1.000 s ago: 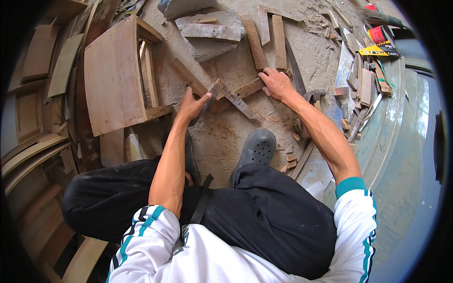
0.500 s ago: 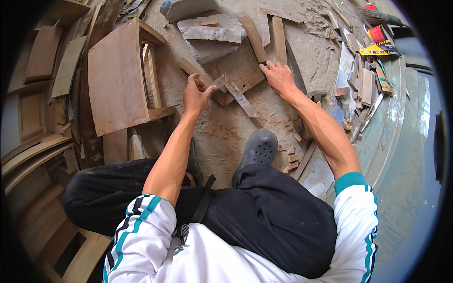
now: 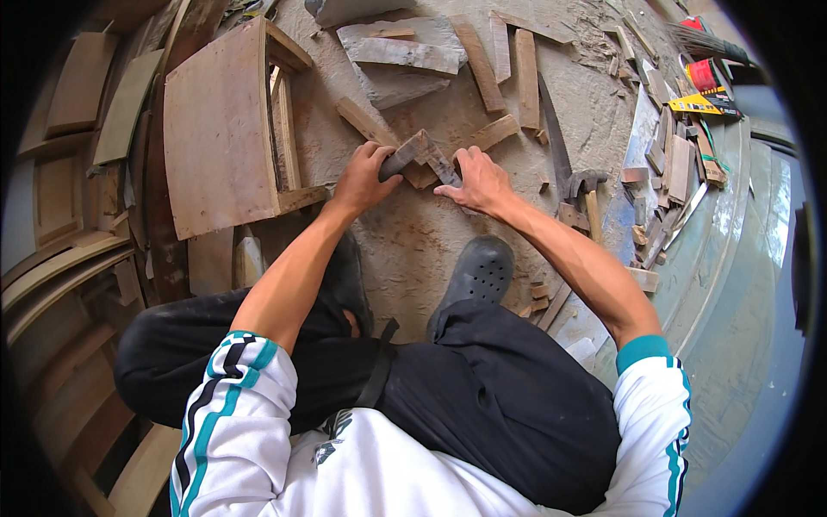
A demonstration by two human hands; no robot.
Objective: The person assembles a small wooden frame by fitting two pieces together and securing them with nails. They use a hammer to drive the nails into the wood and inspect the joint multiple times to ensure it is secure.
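Observation:
My left hand (image 3: 364, 179) is closed on one arm of an L-shaped wooden piece (image 3: 422, 148), with thumb and fingers around it. My right hand (image 3: 479, 179) pinches the other arm of the same piece. Its corner points away from me, between the two hands. Just beyond and partly beneath it, two wooden strips form a wider V: the left strip (image 3: 366, 121) and the right strip (image 3: 495, 133). The L-shaped piece covers part of where they meet, so I cannot tell whether they are joined.
A wooden box frame (image 3: 220, 129) stands at the left. Ahead lie a stone block (image 3: 405, 52) and loose wood strips (image 3: 528, 77). To the right are a dark blade-like strip (image 3: 556, 129), a hammer (image 3: 593, 202), wood offcuts (image 3: 676, 164) and a red spool (image 3: 702, 73).
My right hand has left the far end of the right strip and come nearer, onto the L-shaped piece. My left hand has shifted slightly right. The hammer now shows more fully.

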